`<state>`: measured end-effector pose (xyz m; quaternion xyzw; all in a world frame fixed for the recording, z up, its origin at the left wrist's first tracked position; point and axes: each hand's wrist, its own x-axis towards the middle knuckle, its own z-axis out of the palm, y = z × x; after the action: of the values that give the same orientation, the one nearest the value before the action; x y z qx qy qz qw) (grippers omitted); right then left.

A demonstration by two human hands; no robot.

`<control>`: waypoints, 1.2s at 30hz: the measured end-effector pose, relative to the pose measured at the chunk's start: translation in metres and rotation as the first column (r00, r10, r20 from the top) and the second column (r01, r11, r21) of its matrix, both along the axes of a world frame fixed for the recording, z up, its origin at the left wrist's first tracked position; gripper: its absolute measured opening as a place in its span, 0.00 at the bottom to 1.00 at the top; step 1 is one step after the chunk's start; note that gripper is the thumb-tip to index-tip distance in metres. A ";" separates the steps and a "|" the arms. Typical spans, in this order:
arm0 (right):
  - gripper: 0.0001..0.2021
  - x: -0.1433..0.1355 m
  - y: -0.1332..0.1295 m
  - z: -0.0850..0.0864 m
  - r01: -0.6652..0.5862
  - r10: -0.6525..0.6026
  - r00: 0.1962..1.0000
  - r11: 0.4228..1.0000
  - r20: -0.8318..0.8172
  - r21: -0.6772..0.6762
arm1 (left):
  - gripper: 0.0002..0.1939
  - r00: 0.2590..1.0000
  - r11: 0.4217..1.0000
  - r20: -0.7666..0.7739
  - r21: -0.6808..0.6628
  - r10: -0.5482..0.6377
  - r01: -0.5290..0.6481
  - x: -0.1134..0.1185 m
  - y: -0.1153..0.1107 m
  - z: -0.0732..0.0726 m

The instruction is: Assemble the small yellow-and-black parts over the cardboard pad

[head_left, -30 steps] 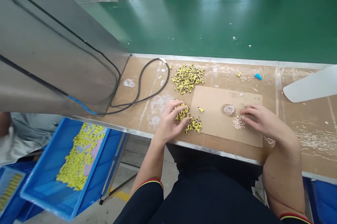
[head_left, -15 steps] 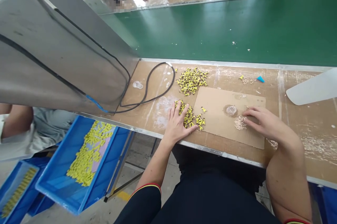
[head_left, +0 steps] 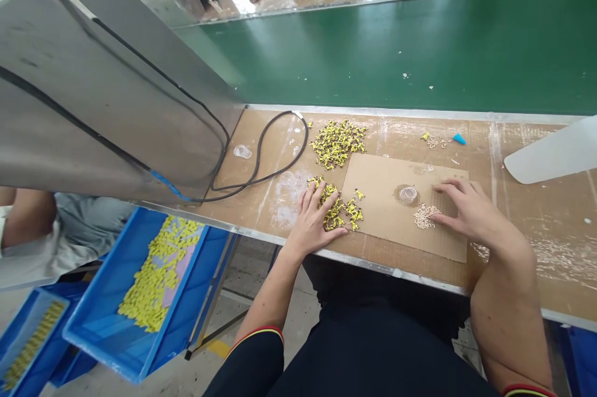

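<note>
My left hand (head_left: 311,221) lies with fingers spread over the near pile of small yellow and black pieces (head_left: 333,213), at the left edge of a cardboard sheet (head_left: 382,179). On the sheet's right part, my right hand (head_left: 459,207) has its thumb and fingers apart, the thumb at a small heap of tiny pale pieces (head_left: 424,216). Nothing shows between those fingers. Just left of and beyond this heap sits a small round clear dish (head_left: 407,194). A larger pile of the yellow and black pieces (head_left: 339,143) lies beyond my left hand.
A black cable (head_left: 261,160) loops on the table beside a metal housing (head_left: 140,92). Behind runs a green conveyor belt (head_left: 373,61). A blue cap (head_left: 459,138) and a white object (head_left: 550,151) lie right. A blue bin (head_left: 97,316) of yellow pieces stands lower left; people sit nearby.
My right hand's fingers have spread wider, with the index finger lifting away from the thumb. My left hand stays on the near pile, its thumb slightly shifted. The view has moved slightly.
</note>
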<state>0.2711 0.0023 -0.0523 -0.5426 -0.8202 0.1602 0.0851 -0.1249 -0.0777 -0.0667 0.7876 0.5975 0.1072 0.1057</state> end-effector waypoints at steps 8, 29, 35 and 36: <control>0.29 0.003 0.001 -0.004 -0.006 0.008 0.998 1.000 0.067 -0.019 | 0.37 0.999 0.995 0.028 0.099 -0.030 0.027 -0.008 0.009 -0.016; 0.30 0.000 0.002 0.015 -0.027 0.023 0.999 0.992 -0.032 -0.125 | 0.50 0.986 0.985 0.065 0.088 -0.152 0.146 -0.010 0.028 -0.003; 0.35 0.004 0.001 0.011 -0.040 0.034 0.998 0.991 -0.043 -0.130 | 0.55 0.996 0.997 -0.047 0.021 -0.078 0.079 0.001 0.024 -0.002; 0.36 0.004 0.001 0.011 -0.039 0.034 0.999 0.990 -0.039 -0.139 | 0.54 0.996 0.997 -0.054 0.017 -0.074 0.075 0.002 0.025 -0.003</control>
<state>0.2748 0.0036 -0.0409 -0.5289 -0.8153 0.2284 0.0588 -0.1230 -0.0525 -0.0696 0.8129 0.5692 0.0880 0.0863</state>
